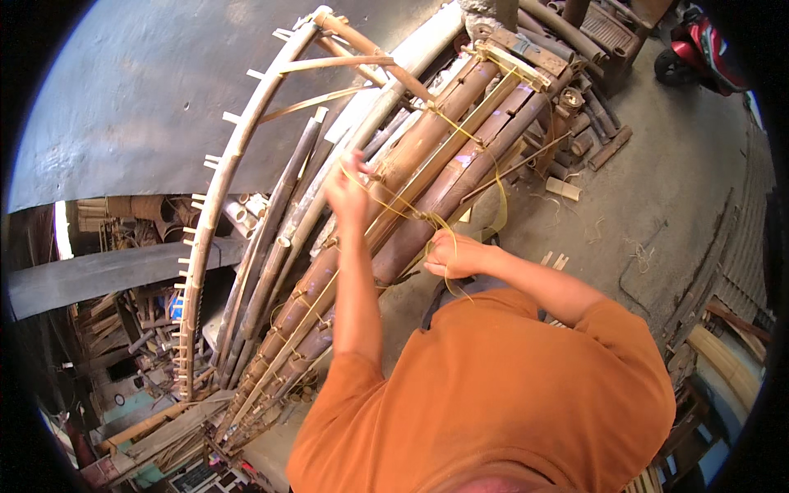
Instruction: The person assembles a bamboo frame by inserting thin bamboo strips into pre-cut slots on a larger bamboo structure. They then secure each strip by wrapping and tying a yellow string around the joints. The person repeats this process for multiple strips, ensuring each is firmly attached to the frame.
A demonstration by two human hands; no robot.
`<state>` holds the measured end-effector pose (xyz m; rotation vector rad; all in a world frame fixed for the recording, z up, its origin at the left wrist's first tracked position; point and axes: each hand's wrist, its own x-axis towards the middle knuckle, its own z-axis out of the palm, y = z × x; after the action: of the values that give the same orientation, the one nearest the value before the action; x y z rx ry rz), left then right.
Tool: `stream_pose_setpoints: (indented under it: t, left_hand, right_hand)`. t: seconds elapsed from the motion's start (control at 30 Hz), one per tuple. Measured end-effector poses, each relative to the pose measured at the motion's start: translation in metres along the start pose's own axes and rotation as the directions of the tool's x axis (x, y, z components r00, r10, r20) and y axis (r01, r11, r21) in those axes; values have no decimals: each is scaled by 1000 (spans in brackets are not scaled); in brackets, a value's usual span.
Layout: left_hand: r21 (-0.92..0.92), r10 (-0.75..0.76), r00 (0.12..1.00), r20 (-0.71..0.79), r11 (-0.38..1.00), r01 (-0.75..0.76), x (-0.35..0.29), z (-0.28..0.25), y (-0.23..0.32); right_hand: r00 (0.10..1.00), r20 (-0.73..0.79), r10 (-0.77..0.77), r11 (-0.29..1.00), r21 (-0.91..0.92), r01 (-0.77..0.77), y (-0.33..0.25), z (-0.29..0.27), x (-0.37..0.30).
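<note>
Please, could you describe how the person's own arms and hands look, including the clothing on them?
The left hand and right hand are both ungloved. Short, plain orange sleeves, part of a matching shirt, leave the forearms bare. The left hand is slightly blurred.

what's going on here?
A person is working a thin yellow strand across thick bamboo poles lying side by side. The right hand is closed on the strand, close to a knot. The left hand, blurred, is raised over the poles where the strand runs; its grip is unclear. Another yellow tie crosses the poles farther up.
</note>
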<state>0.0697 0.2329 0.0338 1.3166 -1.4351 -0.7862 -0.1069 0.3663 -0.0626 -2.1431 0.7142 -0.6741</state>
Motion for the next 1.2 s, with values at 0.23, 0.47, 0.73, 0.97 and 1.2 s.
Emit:
stream_pose_setpoints:
  t: [0.23, 0.47, 0.73, 0.97, 1.2]
  left_hand:
    - [733, -105, 994, -29, 674, 93, 48, 3, -132]
    - [15, -302, 805, -511, 933, 360, 71, -257, -143]
    - [553, -291, 847, 445, 833, -4, -132, -207, -69]
    - [505, 33, 997, 71, 861, -65, -172, -161, -167]
    - [589, -102, 987, 122, 808, 11, -163, -161, -82]
  right_hand:
    - [969, -109, 222, 962, 189, -199, -25, -16, -25]
    - [-46, -109, 993, 99, 561, 822, 43, 83, -171]
    - [525, 267, 808, -415, 891, 186, -120, 169, 49]
    - [999, -20, -29, 950, 310, 34, -193, 130, 206]
    - [948, 135, 288, 949, -175, -263, -44, 76, 247]
